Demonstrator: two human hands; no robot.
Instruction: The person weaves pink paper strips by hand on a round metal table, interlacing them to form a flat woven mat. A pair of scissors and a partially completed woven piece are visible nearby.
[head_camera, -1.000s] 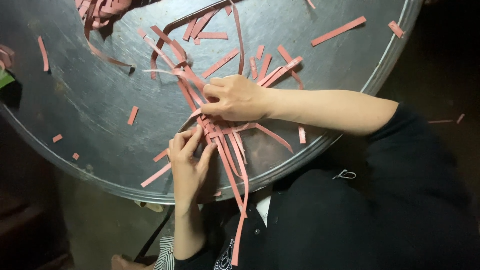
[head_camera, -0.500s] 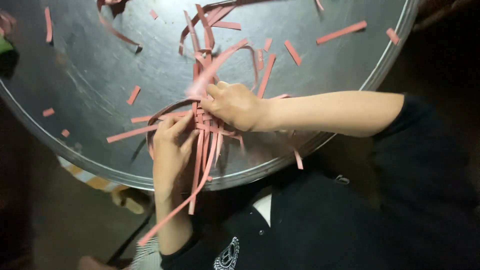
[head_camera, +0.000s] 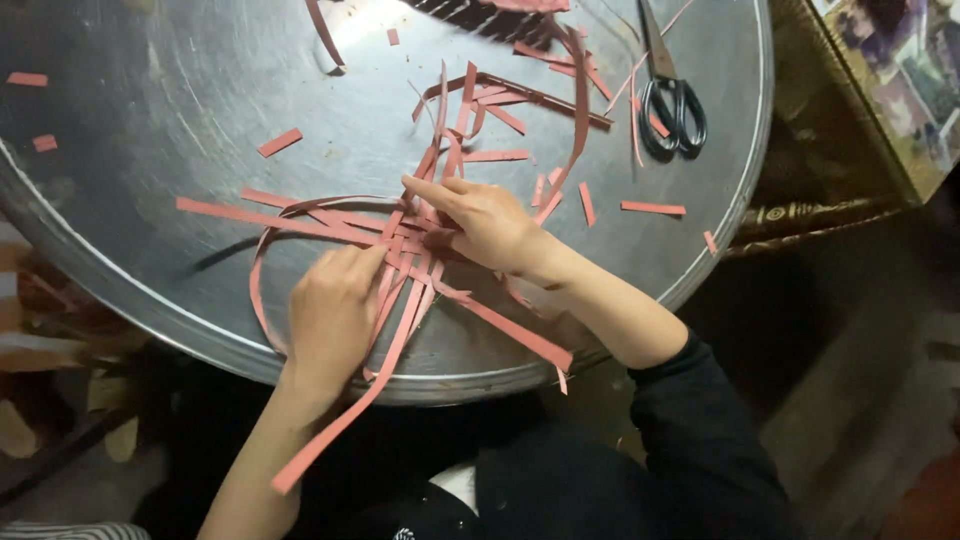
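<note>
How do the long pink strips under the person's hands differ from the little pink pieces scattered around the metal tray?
The long pink strips are crossed over one another in a weave, pinned by the left hand and right hand; the little pink pieces lie loose and apart, untouched. The strips curl and some hang past the round metal tray rim; the pieces lie flat, wholly on it. Both look like the same pink material.

A single box (head_camera: 880, 90) shows, at the upper right corner of the view, just beside the rim of the round metal tray (head_camera: 150, 120) and partly cut off by the frame's edge. It sits tilted, with tan cardboard sides and a top face printed with small, dark, mixed-colour pictures too blurred to make out. No labels, signs or screens appear anywhere else
</note>
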